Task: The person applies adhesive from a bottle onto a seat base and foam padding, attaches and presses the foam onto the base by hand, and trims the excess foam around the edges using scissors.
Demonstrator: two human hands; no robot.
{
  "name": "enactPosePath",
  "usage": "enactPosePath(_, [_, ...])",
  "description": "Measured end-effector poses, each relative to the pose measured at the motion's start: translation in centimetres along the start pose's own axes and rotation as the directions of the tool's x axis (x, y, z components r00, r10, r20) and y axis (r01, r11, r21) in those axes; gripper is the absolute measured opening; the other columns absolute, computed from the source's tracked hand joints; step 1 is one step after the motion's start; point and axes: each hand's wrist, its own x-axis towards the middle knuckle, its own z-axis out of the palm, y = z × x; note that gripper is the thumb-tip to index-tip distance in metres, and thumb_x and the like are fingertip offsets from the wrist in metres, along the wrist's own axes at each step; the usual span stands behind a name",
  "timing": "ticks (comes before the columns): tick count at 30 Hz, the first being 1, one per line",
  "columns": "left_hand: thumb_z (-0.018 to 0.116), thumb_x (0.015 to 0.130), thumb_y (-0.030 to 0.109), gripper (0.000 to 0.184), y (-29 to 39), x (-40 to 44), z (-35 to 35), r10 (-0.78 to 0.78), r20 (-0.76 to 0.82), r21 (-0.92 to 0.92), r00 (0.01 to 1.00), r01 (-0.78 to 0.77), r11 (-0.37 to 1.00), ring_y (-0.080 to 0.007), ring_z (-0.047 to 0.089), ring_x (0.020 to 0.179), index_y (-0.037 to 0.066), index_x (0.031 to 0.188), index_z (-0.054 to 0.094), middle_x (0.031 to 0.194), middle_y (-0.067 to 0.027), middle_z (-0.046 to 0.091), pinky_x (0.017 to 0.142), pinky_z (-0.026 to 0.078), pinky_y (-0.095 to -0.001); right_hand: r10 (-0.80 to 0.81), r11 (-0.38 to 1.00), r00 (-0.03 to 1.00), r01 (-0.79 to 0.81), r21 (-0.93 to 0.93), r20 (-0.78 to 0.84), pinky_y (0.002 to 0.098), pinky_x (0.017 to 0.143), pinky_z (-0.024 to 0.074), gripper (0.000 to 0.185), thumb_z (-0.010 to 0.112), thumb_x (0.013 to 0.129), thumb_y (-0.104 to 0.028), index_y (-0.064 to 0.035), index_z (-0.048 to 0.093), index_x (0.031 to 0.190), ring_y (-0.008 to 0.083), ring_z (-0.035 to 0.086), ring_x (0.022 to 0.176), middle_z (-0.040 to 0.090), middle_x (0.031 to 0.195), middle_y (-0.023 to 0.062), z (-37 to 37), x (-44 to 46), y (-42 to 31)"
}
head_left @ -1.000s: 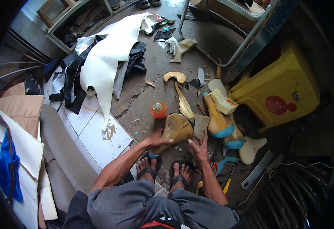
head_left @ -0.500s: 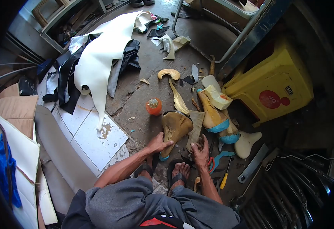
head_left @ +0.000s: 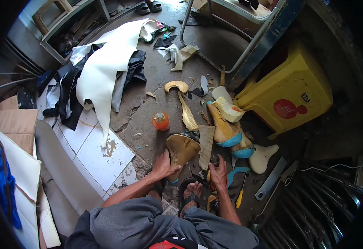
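My left hand (head_left: 163, 167) is closed round the narrow lower part of a brown moulded piece (head_left: 183, 150), whose wide dark-rimmed end points away from me. Its blue tip shows below my fingers. My right hand (head_left: 218, 172) is low beside a ribbed beige strip (head_left: 206, 145), its fingers curled. A small yellow thing shows at its thumb side, too little of it to name. Right of that hand lie a blue curved piece (head_left: 234, 176) and a yellow-handled screwdriver (head_left: 240, 198).
An orange jar (head_left: 160, 121) stands beyond the brown piece. Blue-ended foot-shaped forms (head_left: 224, 128) lie by a yellow stool (head_left: 299, 93). White sheet material (head_left: 106, 66) covers dark scraps at the left. A metal bar (head_left: 271, 178) and black rods (head_left: 318, 199) are at the right.
The view has shifted, so the floor items appear further left. The brown piece has tilted and come lower in my left hand. My right hand has moved off the beige strip and its fingers have curled.
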Motion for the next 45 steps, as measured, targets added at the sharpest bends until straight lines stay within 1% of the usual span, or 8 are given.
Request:
enactPosePath(6, [0.087, 0.075, 0.048, 0.09, 2.3, 0.8, -1.1, -0.267, 0.187, -0.019, 0.945, 0.275, 0.961, -0.048, 0.065, 0.111, -0.011, 0.129, 0.045, 0.117, -0.0346, 0.065, 0.095, 0.052, -0.0525, -0.181, 0.966, 0.983, 0.182, -0.183, 0.02, 0.0495, 0.102, 0.0469, 0.067, 0.068, 0.088, -0.025, -0.0045, 0.046, 0.148, 0.0456, 0.06, 0.115, 0.057, 0.134, 0.0251, 1.9, 2.4, 0.7])
enactPosePath(10, [0.085, 0.075, 0.053, 0.09, 3.1, -0.7, -1.4, -0.223, 0.195, 0.07, 0.955, 0.214, 0.974, -0.0506, 0.068, 0.102, -0.015, 0.122, 0.049, 0.103, -0.0379, 0.067, 0.086, 0.055, -0.0536, -0.094, 0.993, 0.995, 0.097, -0.073, 0.041, 0.0492, 0.101, 0.0483, 0.058, 0.067, 0.088, -0.023, -0.0037, 0.054, 0.141, 0.0455, 0.061, 0.117, 0.064, 0.128, 0.0261, 1.7, 2.8, 0.0])
enactPosePath(17, [0.077, 0.078, 0.063, 0.077, 3.2, -2.4, -2.0, -0.259, 0.388, 0.214, 0.884, 0.186, 0.959, -0.0508, 0.051, 0.125, -0.006, 0.113, 0.069, 0.122, -0.028, 0.066, 0.105, 0.031, -0.0646, -0.147, 0.988, 0.989, 0.148, 0.051, -0.011, 0.0441, 0.089, 0.0527, 0.045, 0.069, 0.088, -0.023, -0.005, 0.066, 0.128, 0.0372, 0.068, 0.101, 0.069, 0.113, 0.0203, -1.4, 1.2, -1.2])
enactPosePath(20, [0.074, 0.079, 0.064, 0.071, 2.1, -3.8, -0.2, -0.163, 0.262, 0.364, 0.951, 0.059, 0.929, -0.0473, 0.048, 0.127, -0.001, 0.108, 0.074, 0.12, -0.022, 0.067, 0.106, 0.03, -0.0631, -0.278, 0.96, 0.952, 0.281, 0.007, -0.126, 0.0375, 0.082, 0.0543, 0.039, 0.071, 0.087, -0.018, -0.0049, 0.069, 0.124, 0.0261, 0.069, 0.09, 0.07, 0.104, 0.0143, -2.4, 1.3, -1.8])
enactPosePath(24, [0.073, 0.081, 0.061, 0.069, 3.9, -3.3, -1.7, -0.131, 0.201, 0.443, 0.971, 0.03, 0.896, -0.0432, 0.049, 0.122, 0.0, 0.113, 0.075, 0.121, -0.0215, 0.065, 0.105, 0.032, -0.0601, -0.267, 0.963, 0.95, 0.268, -0.021, -0.161, 0.0406, 0.084, 0.0533, 0.038, 0.069, 0.089, -0.016, -0.0049, 0.069, 0.125, 0.0332, 0.067, 0.096, 0.068, 0.108, 0.0166, -3.4, 1.8, -4.4])
enactPosePath(28, [0.066, 0.092, 0.045, 0.049, 3.5, -2.2, -4.8, -0.095, 0.112, 0.267, 0.989, 0.062, 0.962, -0.0416, 0.055, 0.116, -0.001, 0.108, 0.073, 0.115, -0.0217, 0.066, 0.097, 0.044, -0.0553, -0.29, 0.953, 0.945, 0.299, 0.039, -0.148, 0.0427, 0.086, 0.0534, 0.037, 0.071, 0.088, -0.014, -0.0065, 0.071, 0.124, 0.0336, 0.067, 0.099, 0.068, 0.11, 0.0154, -3.2, 2.5, -5.3])
enactPosePath(35, [0.067, 0.09, 0.004, 0.026, 6.3, -0.5, -9.3, 0.304, -0.221, 0.049, 0.927, -0.301, 0.952, -0.0373, 0.066, 0.1, 0.001, 0.116, 0.065, 0.107, -0.0178, 0.067, 0.088, 0.054, -0.0437, -0.551, 0.826, 0.834, 0.54, -0.164, -0.025, 0.0436, 0.087, 0.0527, 0.045, 0.071, 0.078, 0.002, -0.0088, 0.073, 0.121, 0.0339, 0.063, 0.098, 0.066, 0.103, 0.0123, -3.4, 3.3, -6.3])
enactPosePath(45, [0.069, 0.087, -0.001, 0.032, 7.5, 0.9, -8.0, 0.372, -0.282, 0.028, 0.884, -0.381, 0.924, -0.0354, 0.062, 0.107, 0.001, 0.118, 0.064, 0.114, -0.0166, 0.064, 0.093, 0.052, -0.043, -0.533, 0.837, 0.845, 0.521, -0.168, -0.034, 0.0432, 0.089, 0.0519, 0.046, 0.072, 0.078, -0.001, -0.0088, 0.072, 0.123, 0.0341, 0.063, 0.1, 0.066, 0.105, 0.0132, -3.1, 3.8, -5.6])
